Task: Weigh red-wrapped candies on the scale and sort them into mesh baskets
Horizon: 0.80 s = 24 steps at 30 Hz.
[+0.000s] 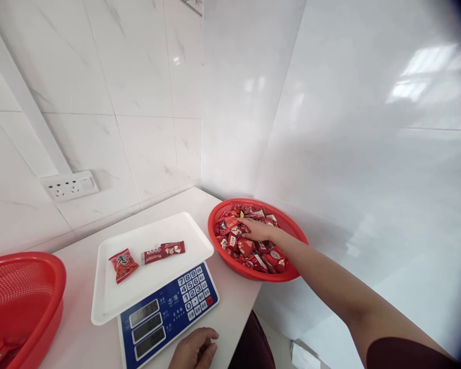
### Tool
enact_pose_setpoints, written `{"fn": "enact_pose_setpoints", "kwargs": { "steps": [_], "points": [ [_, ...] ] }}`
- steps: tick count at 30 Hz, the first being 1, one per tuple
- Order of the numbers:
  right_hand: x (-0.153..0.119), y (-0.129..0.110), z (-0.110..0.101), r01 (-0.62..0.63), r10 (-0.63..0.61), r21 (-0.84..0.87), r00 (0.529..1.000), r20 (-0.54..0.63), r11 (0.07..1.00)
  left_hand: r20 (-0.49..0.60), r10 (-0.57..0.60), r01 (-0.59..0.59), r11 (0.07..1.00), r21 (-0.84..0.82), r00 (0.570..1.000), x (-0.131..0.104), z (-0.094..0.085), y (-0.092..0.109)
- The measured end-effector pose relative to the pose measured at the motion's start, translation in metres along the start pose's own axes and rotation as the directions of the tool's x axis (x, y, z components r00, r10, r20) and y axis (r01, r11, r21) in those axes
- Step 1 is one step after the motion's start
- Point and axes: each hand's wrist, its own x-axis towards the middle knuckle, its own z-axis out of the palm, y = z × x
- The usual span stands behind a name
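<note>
My right hand (256, 229) reaches into a red plastic basket (300, 238) heaped with small red snack packets (246, 247). Its fingers are stretched out and touch the packets at the top of the heap, with thumb and forefinger apart. My left hand (195, 349) rests by the front edge of a blue and white digital scale (172, 315), loosely curled and holding nothing. On the scale's white tray (153, 287) lie a square red snack packet (123, 265) and, to its right, narrow dark red packets (163, 252) in a line.
Another red basket (57, 287) stands at the left, with some red packets low inside. The white table (80, 259) meets a tiled wall and a glossy panel. A power socket (69, 185) is on the wall. A white object (305, 357) lies on the floor.
</note>
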Motion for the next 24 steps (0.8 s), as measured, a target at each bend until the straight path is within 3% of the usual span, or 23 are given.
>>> {"fn": "enact_pose_setpoints", "kwargs": {
  "steps": [5, 11, 14, 19, 24],
  "points": [
    [-0.003, 0.003, 0.006, -0.046, 0.047, 0.076, 0.999, -0.011, 0.996, 0.027, 0.003, -0.003, 1.000, 0.008, 1.000, -0.001, 0.000, 0.000],
    [-0.026, 0.014, -0.017, -0.015, 0.044, 0.276, 0.994, -0.099, 0.961, 0.066, -0.049, 0.049, 0.999, 0.008, 0.997, 0.001, -0.002, 0.005],
    [-0.036, 0.020, -0.026, -0.018, 0.076, 0.414, 0.989, -0.125, 0.910, 0.039, -0.043, 0.043, 0.999, 0.003, 0.998, 0.002, -0.001, 0.005],
    [-0.038, 0.027, -0.022, -0.048, 0.163, 0.608, 0.977, -0.135, 0.792, 0.014, -0.051, 0.052, 0.998, -0.028, 0.999, 0.001, 0.000, 0.007],
    [-0.030, 0.005, -0.023, -0.038, 0.212, 0.713, 0.965, -0.157, 0.700, 0.034, -0.077, 0.077, 0.997, -0.011, 0.996, 0.000, -0.006, 0.019]
  ]
}}
